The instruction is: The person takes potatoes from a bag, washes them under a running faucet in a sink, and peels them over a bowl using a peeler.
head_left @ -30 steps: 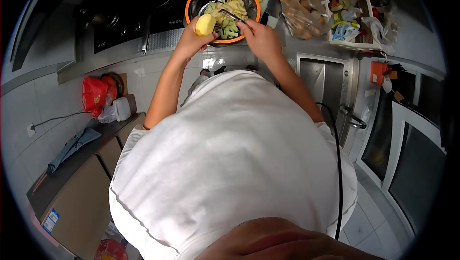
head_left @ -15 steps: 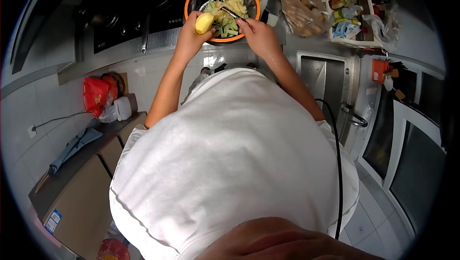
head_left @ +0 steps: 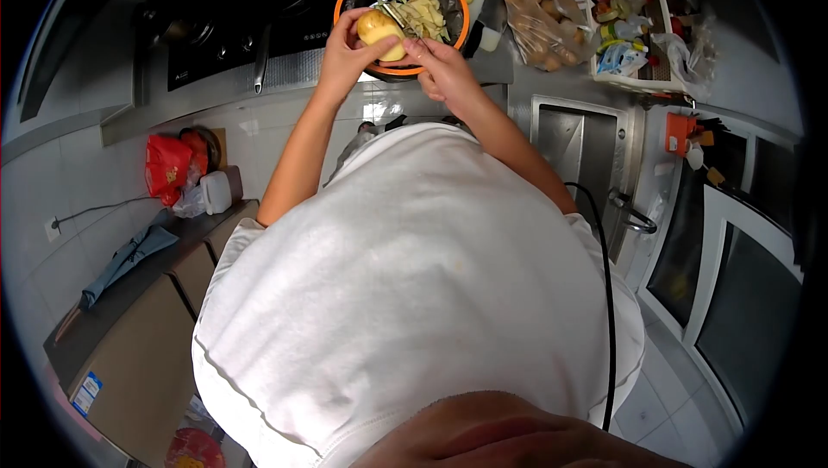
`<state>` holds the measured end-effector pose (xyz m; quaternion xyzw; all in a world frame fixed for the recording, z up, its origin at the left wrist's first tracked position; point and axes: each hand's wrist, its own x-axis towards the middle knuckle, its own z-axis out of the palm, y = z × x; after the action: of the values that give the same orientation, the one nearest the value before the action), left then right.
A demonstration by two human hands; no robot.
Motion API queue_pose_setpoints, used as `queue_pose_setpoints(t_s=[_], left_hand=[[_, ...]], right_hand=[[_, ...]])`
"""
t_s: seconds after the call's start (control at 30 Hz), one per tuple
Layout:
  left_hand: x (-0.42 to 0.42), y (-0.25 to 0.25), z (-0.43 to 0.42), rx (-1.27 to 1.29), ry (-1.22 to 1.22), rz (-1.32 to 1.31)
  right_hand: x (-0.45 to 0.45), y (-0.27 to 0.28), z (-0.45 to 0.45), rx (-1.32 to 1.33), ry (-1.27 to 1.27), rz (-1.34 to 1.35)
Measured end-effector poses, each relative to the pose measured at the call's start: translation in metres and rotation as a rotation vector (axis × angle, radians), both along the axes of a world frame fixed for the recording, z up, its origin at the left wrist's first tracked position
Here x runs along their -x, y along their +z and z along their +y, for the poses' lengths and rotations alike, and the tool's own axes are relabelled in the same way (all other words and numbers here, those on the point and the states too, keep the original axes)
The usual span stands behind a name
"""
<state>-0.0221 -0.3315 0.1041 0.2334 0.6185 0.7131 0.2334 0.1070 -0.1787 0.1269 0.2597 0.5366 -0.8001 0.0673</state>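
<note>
A partly peeled potato point(head_left: 378, 30) is in my left hand point(head_left: 345, 56), its fingers wrapped round it. My right hand point(head_left: 445, 71) grips a peeler point(head_left: 397, 18), whose head lies at the potato's right side. Both hands are over the near part of an orange-rimmed bin point(head_left: 463, 4) with a dark liner. Inside the bin, pale peelings point(head_left: 423, 11) are heaped up, partly hidden behind my hands.
A stove point(head_left: 233, 28) is on the left. To the right are a knife point(head_left: 493, 4), a plastic bag of potatoes point(head_left: 545, 24) and a white basket of packages point(head_left: 673, 84). The sink point(head_left: 569, 136) lies nearer, on the right.
My right hand has moved left with the peeler, up against the potato. The potato has been turned and now shows a browner, unpeeled patch.
</note>
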Motion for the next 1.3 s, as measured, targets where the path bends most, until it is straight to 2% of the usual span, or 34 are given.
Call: queue_pose_setpoints(t_s=[0.03,0.1,0.13,0.17,0.2,0.23,0.27,0.3,0.33,0.37,0.4,0.43,0.5,0.73,0.77,0.83,0.93,1.0,1.07,1.1,1.17,1.3], left_hand=[[-0.004,-0.003,0.003,-0.002,0.004,0.000],[-0.013,0.007,0.006,-0.301,0.067,-0.722],[-0.011,-0.002,0.005,-0.323,0.040,-0.802],[-0.010,-0.005,0.005,-0.327,0.045,-0.802],[-0.010,-0.007,0.005,-0.208,0.066,-0.705],[-0.009,-0.008,0.005,-0.089,0.086,-0.608],[-0.008,-0.008,0.004,-0.090,0.088,-0.609],[-0.007,-0.007,0.002,0.014,0.058,-0.494],[-0.006,-0.007,0.000,0.117,0.026,-0.379],[-0.005,-0.006,-0.001,0.220,-0.006,-0.262],[-0.006,-0.006,-0.001,0.227,-0.008,-0.214],[-0.006,-0.007,-0.002,0.227,-0.012,-0.214],[-0.006,-0.008,-0.004,0.290,-0.079,-0.182],[-0.011,-0.001,-0.018,0.346,-0.145,-0.147],[-0.009,-0.002,-0.016,0.345,-0.144,-0.144],[-0.009,-0.007,-0.016,0.369,-0.015,0.197],[0.001,-0.026,-0.015,0.298,0.022,0.167],[-0.001,-0.015,-0.014,0.275,0.039,0.171],[-0.004,0.000,-0.013,0.633,0.001,0.150],[-0.005,-0.005,-0.014,0.634,-0.004,0.151],[-0.006,-0.017,-0.015,0.412,-0.006,0.100],[-0.014,-0.010,-0.019,0.432,0.015,0.247]], right_hand=[[-0.001,0.005,-0.004,0.039,0.019,0.028],[0.000,0.006,-0.007,0.076,0.044,0.057],[0.000,-0.001,-0.008,-0.024,-0.019,0.114],[0.000,-0.009,-0.008,-0.124,-0.082,0.171],[0.000,-0.017,-0.004,-0.244,-0.113,0.231],[-0.003,-0.023,0.001,-0.245,-0.108,0.231],[-0.005,-0.021,0.005,-0.510,-0.105,0.251],[-0.006,-0.020,0.006,-0.774,-0.101,0.269],[-0.008,-0.019,0.005,-0.774,-0.100,0.267],[-0.009,-0.012,0.004,-0.954,-0.055,0.296],[-0.010,-0.008,0.004,-1.134,-0.010,0.324],[-0.011,-0.009,0.002,-1.135,-0.013,0.321],[-0.008,-0.009,-0.005,-1.445,0.062,0.386],[0.001,-0.043,0.025,-1.454,-0.007,0.071],[0.000,-0.038,0.026,-1.455,-0.009,0.074],[-0.008,-0.029,0.022,-1.408,0.025,0.029],[-0.012,-0.008,0.011,-1.312,-0.031,0.067],[-0.012,0.002,0.000,-1.267,-0.025,0.166],[-0.011,0.006,-0.012,-1.254,0.006,0.299],[-0.011,0.005,-0.015,-1.253,0.001,0.296],[-0.008,-0.001,-0.015,-1.451,0.092,0.193],[-0.005,-0.030,0.013,-1.469,-0.036,0.058]])
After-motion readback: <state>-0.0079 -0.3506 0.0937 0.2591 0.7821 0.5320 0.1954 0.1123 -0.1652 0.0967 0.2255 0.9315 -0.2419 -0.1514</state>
